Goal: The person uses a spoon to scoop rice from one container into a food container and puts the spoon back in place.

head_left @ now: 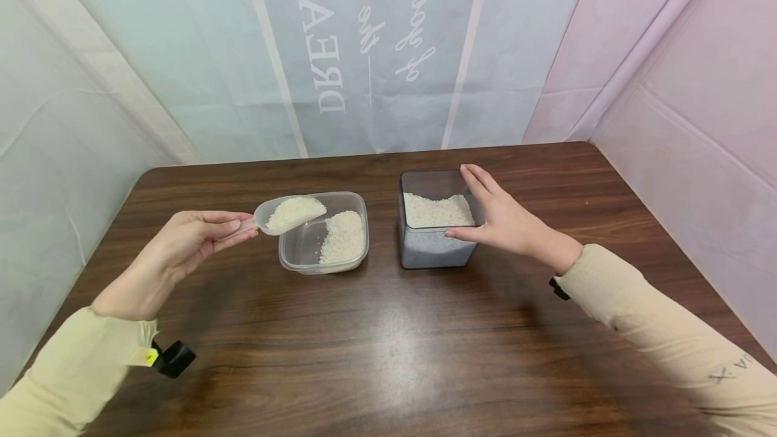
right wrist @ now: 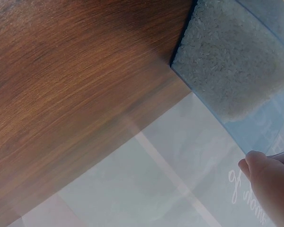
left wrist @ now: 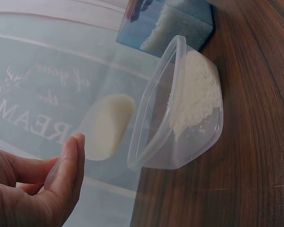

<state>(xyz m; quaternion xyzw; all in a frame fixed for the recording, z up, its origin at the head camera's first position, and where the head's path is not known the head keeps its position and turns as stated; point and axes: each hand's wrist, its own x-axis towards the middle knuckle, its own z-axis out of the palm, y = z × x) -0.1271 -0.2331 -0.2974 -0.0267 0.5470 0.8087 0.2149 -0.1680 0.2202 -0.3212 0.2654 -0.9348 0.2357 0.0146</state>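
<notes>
My left hand (head_left: 182,243) pinches the handle of a clear plastic scoop (head_left: 261,216). White rice (head_left: 295,212) fills the scoop, which hangs over the left part of a clear plastic tub (head_left: 294,266). Inside the tub, a heap of rice (head_left: 342,238) lies toward the right side. My right hand (head_left: 510,218) grips the right side of a square, bluish see-through container (head_left: 434,258), thumb at the front of the rim and fingers toward the back. Rice (right wrist: 232,61) stands in that container below its rim, with an uneven surface.
Both vessels stand on a dark brown wooden table (head_left: 388,356), a short gap between them. Behind the table hangs a pale curtain with mirrored lettering (head_left: 376,39). A light pink cloth wall (head_left: 698,106) rises on the right.
</notes>
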